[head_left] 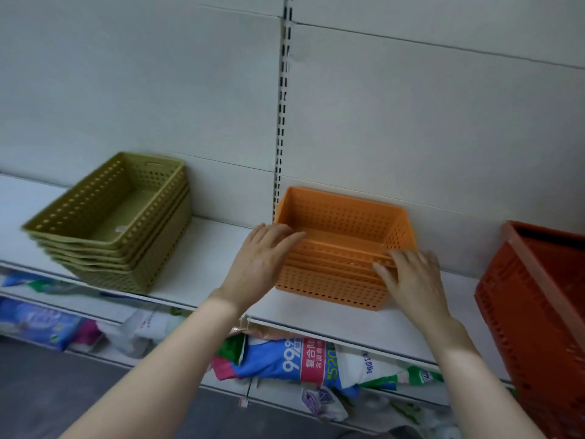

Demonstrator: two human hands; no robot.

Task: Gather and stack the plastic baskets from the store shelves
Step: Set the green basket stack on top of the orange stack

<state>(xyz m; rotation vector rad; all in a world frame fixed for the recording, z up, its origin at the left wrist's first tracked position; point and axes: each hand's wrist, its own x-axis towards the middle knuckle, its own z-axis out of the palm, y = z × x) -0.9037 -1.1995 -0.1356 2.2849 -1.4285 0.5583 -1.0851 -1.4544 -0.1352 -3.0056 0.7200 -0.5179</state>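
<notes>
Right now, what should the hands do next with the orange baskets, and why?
Probably close both hands on the orange stack and lift it. The left hand and right hand already rest on its front corners with fingers open, and the green stack waits further left on the shelf.

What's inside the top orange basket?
Nothing shows inside the top orange basket, just its holey walls. Its near wall hides most of the floor. More orange baskets nest underneath, on the white shelf.
</notes>
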